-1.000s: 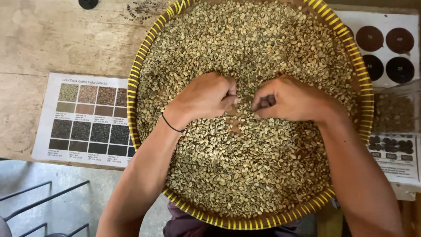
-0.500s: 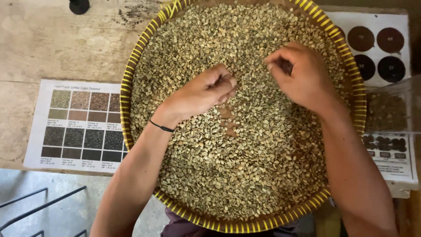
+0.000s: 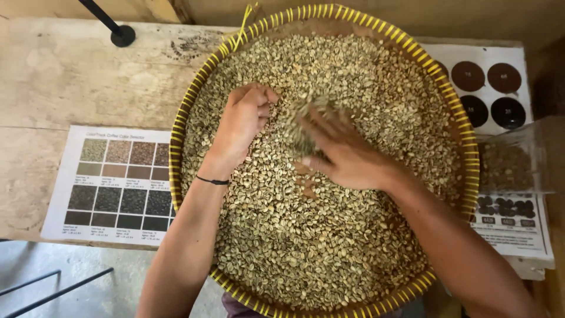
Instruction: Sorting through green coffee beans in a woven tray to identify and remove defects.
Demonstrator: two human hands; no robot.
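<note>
A round woven tray with a yellow-striped rim [image 3: 176, 126] is heaped with pale green coffee beans [image 3: 329, 235]. My left hand [image 3: 244, 121] rests on the beans at the upper left of the heap. Its fingers are curled shut, and a thin black band circles the wrist. My right hand [image 3: 341, 154] lies flat in the middle of the tray with fingers spread. It is blurred, and beans ride over its fingertips. The two hands are a short gap apart.
A printed colour chart of bean shades [image 3: 120, 184] lies left of the tray on the worn wooden table [image 3: 70, 76]. Right of it are a sheet with dark brown circles [image 3: 494, 82] and a clear container of beans [image 3: 512, 162]. A black stand base [image 3: 122, 35] sits at the back left.
My right hand has come down from the tray's upper right to its middle and spread flat into the beans. My left hand has shifted up and left, still curled.
</note>
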